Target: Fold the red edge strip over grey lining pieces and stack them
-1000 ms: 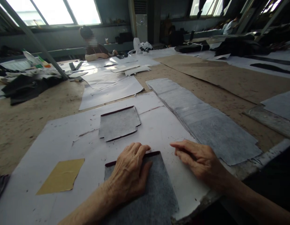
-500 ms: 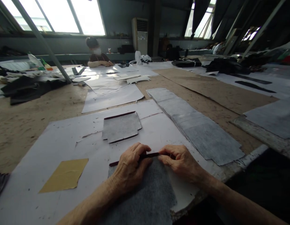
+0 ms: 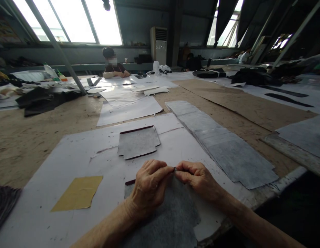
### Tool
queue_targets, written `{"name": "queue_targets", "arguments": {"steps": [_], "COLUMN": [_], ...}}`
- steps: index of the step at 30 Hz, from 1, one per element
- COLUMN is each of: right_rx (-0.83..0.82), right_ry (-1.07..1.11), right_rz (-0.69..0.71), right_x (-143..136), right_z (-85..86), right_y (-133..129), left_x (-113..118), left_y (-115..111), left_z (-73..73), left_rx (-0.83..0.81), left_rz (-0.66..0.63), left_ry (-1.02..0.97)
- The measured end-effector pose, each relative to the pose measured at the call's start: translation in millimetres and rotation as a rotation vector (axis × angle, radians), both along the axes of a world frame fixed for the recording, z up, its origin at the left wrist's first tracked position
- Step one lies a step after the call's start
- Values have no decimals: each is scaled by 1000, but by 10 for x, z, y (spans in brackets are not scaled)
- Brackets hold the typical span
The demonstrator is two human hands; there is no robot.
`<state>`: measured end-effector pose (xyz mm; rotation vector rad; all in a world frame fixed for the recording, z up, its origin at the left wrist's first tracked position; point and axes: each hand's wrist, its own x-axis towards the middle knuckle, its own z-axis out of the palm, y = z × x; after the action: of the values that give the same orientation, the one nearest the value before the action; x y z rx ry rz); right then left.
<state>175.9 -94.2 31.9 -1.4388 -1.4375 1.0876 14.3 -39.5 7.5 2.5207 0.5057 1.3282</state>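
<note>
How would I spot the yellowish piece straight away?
Start with the big white sheet spread on the table. On its left part, left of the person's left hand, lies a flat, roughly four-sided piece. Its mustard-yellow colour sets it apart from the grey pieces nearby.

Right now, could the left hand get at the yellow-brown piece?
Probably yes: the yellow-brown piece lies uncovered, and nothing raised seems to block the left hand, though it would first have to let go of the gray piece.
</note>
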Motion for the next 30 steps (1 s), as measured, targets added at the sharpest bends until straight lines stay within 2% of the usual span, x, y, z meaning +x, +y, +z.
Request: {"name": "queue_targets", "arguments": {"steps": [13,17,23,26,30], "right_rx": [374,420,391,360,249], "right_ry": [-316,-366,-397,-386,-289], "right_rz": [31,34,29,5,-5], "right_x": [-40,-48,-50,-47,-32], "right_z": [-144,-166,-171,-160,-131], "right_y": [-15,-23,-34,-44,-64], "left_x": [9,5,16,6,-55], "left_y": [-35,-41,-59,-44,36], "left_z": [27,19,-7,37,148], "left_rx": [38,36,32,-92,-504], "left_rz": [89,103,144,82,-143], "left_ry": [15,30,12,14,53]}}
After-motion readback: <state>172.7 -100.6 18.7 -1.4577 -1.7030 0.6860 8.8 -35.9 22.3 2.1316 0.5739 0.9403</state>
